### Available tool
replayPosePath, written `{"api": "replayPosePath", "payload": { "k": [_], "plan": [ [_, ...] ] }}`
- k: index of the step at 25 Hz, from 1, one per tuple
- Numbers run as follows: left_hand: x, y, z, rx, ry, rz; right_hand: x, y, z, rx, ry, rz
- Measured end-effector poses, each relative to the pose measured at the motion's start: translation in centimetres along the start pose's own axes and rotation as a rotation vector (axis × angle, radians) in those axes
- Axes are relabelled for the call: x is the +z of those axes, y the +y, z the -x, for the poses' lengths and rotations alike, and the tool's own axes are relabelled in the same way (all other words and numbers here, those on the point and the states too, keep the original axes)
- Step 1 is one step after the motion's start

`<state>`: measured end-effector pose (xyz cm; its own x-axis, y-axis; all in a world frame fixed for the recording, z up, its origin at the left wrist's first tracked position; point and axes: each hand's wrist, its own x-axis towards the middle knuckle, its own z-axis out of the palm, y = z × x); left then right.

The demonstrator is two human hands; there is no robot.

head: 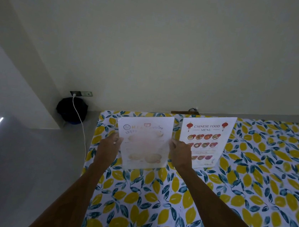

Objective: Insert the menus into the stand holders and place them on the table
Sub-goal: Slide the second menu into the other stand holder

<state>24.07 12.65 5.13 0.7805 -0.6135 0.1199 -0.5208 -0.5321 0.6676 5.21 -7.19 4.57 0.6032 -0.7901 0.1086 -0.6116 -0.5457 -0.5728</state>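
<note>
A pale Thai menu in a clear stand holder [144,142] stands upright near the table's far left corner. My left hand [108,147] grips its left edge and my right hand [179,153] grips its right edge, both at mid-height. Just to its right a Chinese food menu in its own clear stand holder [208,138] stands upright on the table, apart from my hands. The base of the Thai menu's holder rests on or just above the cloth; which one I cannot tell.
The table carries a lemon-and-leaf patterned cloth [248,190]. A cream wall rises right behind it. On the grey floor to the left sits a dark round object [71,110] with a white cable [82,126] plugged into a wall socket.
</note>
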Motion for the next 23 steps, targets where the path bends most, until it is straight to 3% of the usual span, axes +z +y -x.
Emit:
{"api": "replayPosePath", "payload": {
  "k": [10, 23],
  "plan": [
    [-0.7, 0.9, 0.7, -0.065, -0.078, 0.028, -1.3, 0.0, 1.1, 0.009, -0.159, -0.078],
    [-2.3, 5.4, 3.8, -0.153, -0.020, 0.009, -6.9, 0.5, 2.8, -0.025, -0.141, -0.204]
  ]
}}
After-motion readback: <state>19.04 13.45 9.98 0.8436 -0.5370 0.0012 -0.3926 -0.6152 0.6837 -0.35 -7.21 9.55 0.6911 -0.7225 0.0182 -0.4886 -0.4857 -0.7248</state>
